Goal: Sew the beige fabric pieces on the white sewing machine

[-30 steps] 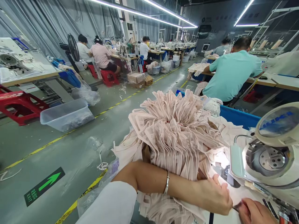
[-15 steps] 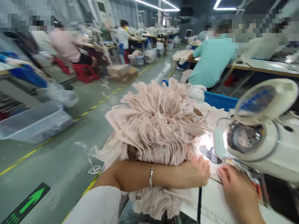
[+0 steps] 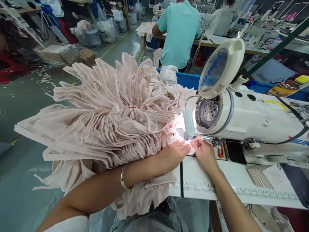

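Observation:
A white sewing machine (image 3: 260, 112) stands at the right, its lamp lighting the needle area. My left hand (image 3: 174, 155) lies with its fingers stretched flat over a pale pink fabric piece (image 3: 191, 151) in front of the needle area. At the right edge of that piece, my right hand (image 3: 204, 155) pinches it between thumb and fingers. A big tied bundle of pale pink fabric pieces (image 3: 103, 125) rises behind my left forearm, its layers fanned out. More pink pieces hang below the same arm. The needle itself is hard to make out.
A ruler strip (image 3: 265, 193) runs along the front edge of the white table. Beside it lie a paper card (image 3: 277, 177) and a dark phone-like slab (image 3: 236, 151). Behind the machine are a blue bin (image 3: 188, 80) and an orange-brown bottle (image 3: 286, 87). A co-worker in turquoise (image 3: 181, 32) sits ahead.
The view has swung right and down, so the bundle and machine appear further left. My right hand has come nearer my left hand and now touches the fabric piece's edge.

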Motion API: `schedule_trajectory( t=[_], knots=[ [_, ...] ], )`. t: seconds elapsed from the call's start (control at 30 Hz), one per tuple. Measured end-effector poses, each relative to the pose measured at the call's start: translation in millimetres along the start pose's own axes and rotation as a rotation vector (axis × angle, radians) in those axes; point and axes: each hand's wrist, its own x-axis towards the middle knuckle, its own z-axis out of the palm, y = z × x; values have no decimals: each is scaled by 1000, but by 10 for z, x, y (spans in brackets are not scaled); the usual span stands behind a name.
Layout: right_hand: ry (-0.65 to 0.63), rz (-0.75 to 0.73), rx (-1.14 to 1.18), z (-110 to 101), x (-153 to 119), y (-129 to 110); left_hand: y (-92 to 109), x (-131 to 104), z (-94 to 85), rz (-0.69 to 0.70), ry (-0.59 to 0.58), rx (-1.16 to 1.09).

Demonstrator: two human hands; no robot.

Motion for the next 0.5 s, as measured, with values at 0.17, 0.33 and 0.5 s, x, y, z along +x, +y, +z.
schedule_trajectory(
  t=[0.17, 0.33, 0.5],
  knots=[
    [3, 3, 2, -4, 10, -9, 69, -48, 5, 76, -63, 333],
    [-1, -1, -25, 7, 9, 5, 61, -50, -24, 64, -75, 397],
    [-9, -8, -53, 18, 14, 27, 51, -61, 1, 63, -50, 428]
  ],
)
